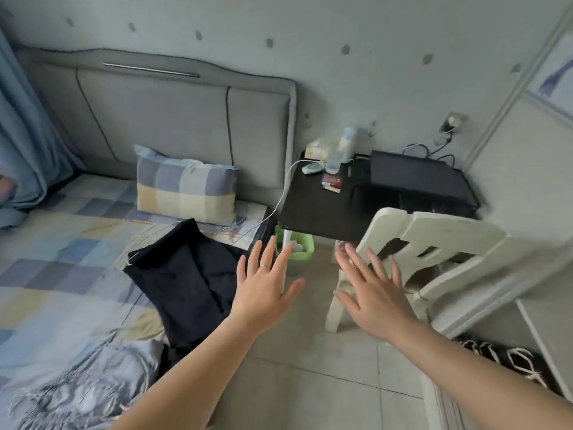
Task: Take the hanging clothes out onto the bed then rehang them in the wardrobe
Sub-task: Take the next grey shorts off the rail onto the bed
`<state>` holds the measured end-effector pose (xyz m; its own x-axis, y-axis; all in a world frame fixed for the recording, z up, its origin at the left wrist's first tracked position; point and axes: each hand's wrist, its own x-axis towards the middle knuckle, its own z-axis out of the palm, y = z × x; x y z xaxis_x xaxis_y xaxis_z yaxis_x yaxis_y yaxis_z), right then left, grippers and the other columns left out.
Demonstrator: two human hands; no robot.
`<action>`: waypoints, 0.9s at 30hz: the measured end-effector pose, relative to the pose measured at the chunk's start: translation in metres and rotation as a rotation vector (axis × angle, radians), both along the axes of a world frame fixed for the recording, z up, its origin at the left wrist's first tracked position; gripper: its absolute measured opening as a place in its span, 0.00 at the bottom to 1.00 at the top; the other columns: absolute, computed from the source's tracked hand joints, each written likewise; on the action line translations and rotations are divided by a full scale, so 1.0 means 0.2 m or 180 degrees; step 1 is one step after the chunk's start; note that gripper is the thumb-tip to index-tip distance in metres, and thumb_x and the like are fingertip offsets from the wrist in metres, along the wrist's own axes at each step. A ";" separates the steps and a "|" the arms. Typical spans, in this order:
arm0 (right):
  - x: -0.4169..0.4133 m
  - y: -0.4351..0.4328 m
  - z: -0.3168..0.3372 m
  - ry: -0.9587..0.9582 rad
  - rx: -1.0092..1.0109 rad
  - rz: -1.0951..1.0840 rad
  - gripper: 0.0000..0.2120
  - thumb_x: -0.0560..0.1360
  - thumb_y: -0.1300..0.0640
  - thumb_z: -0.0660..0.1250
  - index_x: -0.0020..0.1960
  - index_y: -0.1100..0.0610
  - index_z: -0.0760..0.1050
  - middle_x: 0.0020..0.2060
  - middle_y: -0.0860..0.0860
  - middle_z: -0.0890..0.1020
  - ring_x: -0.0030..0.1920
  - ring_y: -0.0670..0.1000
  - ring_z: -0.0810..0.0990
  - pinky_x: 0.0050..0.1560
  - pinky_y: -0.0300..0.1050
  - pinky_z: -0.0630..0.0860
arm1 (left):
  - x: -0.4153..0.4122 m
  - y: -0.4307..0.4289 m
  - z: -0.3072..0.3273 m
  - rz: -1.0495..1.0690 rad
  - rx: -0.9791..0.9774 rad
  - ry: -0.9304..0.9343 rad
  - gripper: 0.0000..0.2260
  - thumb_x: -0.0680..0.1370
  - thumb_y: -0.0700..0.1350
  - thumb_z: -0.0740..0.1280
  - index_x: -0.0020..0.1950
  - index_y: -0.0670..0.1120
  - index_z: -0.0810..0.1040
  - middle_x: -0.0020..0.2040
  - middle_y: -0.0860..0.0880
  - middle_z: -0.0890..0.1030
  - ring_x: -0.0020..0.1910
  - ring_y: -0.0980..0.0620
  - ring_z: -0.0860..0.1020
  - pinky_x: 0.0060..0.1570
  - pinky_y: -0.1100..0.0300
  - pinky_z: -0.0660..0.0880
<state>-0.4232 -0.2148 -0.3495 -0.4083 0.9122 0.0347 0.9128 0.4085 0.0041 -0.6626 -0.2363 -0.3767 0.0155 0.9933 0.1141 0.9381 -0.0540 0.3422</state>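
Bedroom first: pale wall, grey padded headboard [155,113], and the bed [62,243] with its checked cover filling the left of your view. On that bed, near the edge closest to you, lies the dark garment [186,280], folded over on itself and flat; no hanger shows on it. Below it, at the bed's near corner, a grey patterned fabric [77,383] is bunched up against the dark piece's lower end. Whether that came off the rail too, I cannot tell.

Your left hand [263,283] hovers by the bed's edge, just beside the dark garment, fingers straight and spread wide, holding nothing. Your right hand [372,293] is likewise fanned and empty, in front of the white chair [434,243]. Neither touches cloth.

My reading: you are between pieces, with at least one garment laid out. The pale panelled door [511,181] at your right is probably the wardrobe. Its inside is out of view, so I cannot say what hangs there.

If it is emptied, rehanging comes next. Reach left and pinch the dark garment at its top edge so it opens out rather than drags. You will need to find a hanger, since none is in sight.

Mind the chair standing between bed and door. Watch also the white cable [282,193] trailing from the dark bedside surface [316,212] onto the bed near the garment's far end.
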 end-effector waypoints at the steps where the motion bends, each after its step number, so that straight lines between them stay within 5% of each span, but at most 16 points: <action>1: 0.12 0.00 0.04 0.0035 0.0074 -0.0098 0.33 0.79 0.34 0.44 0.80 0.44 0.43 0.79 0.43 0.43 0.79 0.53 0.43 0.74 0.64 0.41 | 0.12 0.05 0.04 -0.0140 0.0053 0.0034 0.32 0.77 0.70 0.45 0.79 0.63 0.42 0.82 0.54 0.43 0.80 0.49 0.39 0.76 0.43 0.41; 8: 0.88 -0.04 0.39 0.0176 0.0673 -0.0938 0.32 0.79 0.33 0.41 0.78 0.40 0.35 0.78 0.40 0.36 0.78 0.50 0.36 0.74 0.62 0.35 | 0.91 0.39 0.42 -0.1213 0.0602 0.0065 0.33 0.78 0.71 0.42 0.80 0.62 0.40 0.82 0.54 0.40 0.79 0.50 0.35 0.76 0.43 0.36; 27: 2.24 -0.06 1.63 -0.0755 0.2453 -0.3032 0.32 0.78 0.34 0.44 0.79 0.41 0.41 0.79 0.40 0.43 0.79 0.50 0.42 0.75 0.59 0.41 | 2.98 1.15 1.71 -0.3660 0.2423 -0.0797 0.32 0.79 0.69 0.42 0.80 0.61 0.41 0.82 0.54 0.41 0.80 0.49 0.37 0.77 0.43 0.40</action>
